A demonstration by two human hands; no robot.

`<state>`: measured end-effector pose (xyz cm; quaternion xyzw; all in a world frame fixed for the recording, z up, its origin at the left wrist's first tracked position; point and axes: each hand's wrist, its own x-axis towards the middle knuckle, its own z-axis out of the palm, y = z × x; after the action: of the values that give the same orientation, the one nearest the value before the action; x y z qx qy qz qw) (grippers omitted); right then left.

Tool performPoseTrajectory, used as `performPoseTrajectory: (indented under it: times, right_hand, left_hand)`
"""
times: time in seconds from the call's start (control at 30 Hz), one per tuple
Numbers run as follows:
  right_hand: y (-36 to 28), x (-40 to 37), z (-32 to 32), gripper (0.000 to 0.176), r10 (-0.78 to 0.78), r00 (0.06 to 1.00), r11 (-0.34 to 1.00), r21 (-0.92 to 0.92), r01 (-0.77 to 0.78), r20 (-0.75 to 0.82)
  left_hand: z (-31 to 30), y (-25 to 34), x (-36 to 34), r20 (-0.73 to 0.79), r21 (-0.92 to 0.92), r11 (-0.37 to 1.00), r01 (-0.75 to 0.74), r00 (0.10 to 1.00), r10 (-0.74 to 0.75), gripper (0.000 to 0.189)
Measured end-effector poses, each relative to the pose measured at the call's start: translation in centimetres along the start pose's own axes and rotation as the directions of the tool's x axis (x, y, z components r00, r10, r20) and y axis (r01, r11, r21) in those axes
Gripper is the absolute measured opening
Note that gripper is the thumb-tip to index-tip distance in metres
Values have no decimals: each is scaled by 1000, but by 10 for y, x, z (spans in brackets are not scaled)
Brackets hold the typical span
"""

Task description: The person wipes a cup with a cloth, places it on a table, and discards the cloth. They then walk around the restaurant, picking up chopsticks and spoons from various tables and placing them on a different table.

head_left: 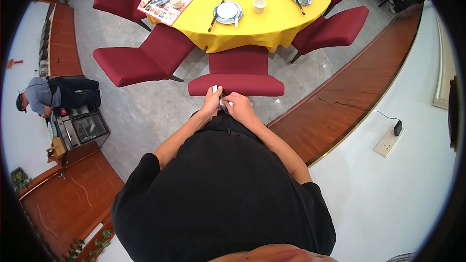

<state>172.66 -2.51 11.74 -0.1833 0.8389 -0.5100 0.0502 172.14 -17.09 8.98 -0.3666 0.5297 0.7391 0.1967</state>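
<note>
My left hand (212, 102) and my right hand (239, 108) are close together in front of my waist. Both have their fingers closed. A small white piece (215, 89) with dark marks sticks up from the left hand's fingers. Something small, whitish and dark lies between the two hands, pinched by the right; its kind is too small to tell. Just beyond my hands is the back of a dark red chair (236, 85), facing a round table with a yellow cloth (189, 28).
Bowls on plates (227, 10), chopsticks (217, 13), cups (259, 5) and a red-and-white menu sheet (167, 15) lie on the table. More red chairs (335, 31) surround it. A person (41, 92) bends over a cart (80, 126) at left. A power strip (388, 140) is at right.
</note>
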Motion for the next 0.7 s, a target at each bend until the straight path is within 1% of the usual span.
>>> performPoseTrajectory:
  times: [0.03,0.1,0.13,0.2,0.23,0.3,0.4,0.43,0.5,0.53,0.6,0.63,0.7]
  right_hand:
    - [3,0,-2,14,-44,999,999,-6,44,-2]
    - [9,2,-6,13,-131,991,991,-19,131,-4]
    - [10,1,-9,13,-126,992,991,35,126,12]
    - [11,0,-16,13,-123,991,983,143,115,46]
    - [11,1,-19,13,-118,990,983,148,107,71]
    - [12,2,-24,13,-110,986,983,158,90,124]
    - [5,2,-24,13,-118,987,991,79,110,106]
    - [6,2,-23,13,-148,984,987,75,141,99]
    - [11,5,-22,11,-210,974,977,62,205,84]
    - [14,6,-21,11,-220,971,973,89,212,92]
    - [16,8,-18,10,-239,965,964,147,222,108]
    - [16,9,-17,10,-193,973,971,170,170,129]
    - [14,8,-16,10,-102,979,976,207,64,179]
  left_hand:
    - [4,4,-4,2,4,999,44,999,-44,27]
    - [6,1,-2,-5,-41,997,67,998,-67,25]
    - [6,-2,0,-9,-64,995,77,997,-78,24]
    - [-4,-13,15,89,-90,994,66,994,-58,23]
    - [-6,-16,19,137,-105,993,61,989,-46,22]
    - [-6,-22,22,115,-139,987,79,991,-63,21]
    - [-1,-18,15,58,-187,979,85,996,-75,21]
    - [0,-16,11,35,-200,976,83,996,-77,21]
    - [-3,-18,13,39,-203,975,88,996,-82,21]
    - [-6,-21,15,40,-206,974,91,996,-85,21]
    - [-12,-24,15,94,-209,970,120,990,-103,24]
    - [-16,-25,14,120,-210,968,136,986,-112,25]
    - [-18,-28,16,79,-151,985,77,995,-66,25]
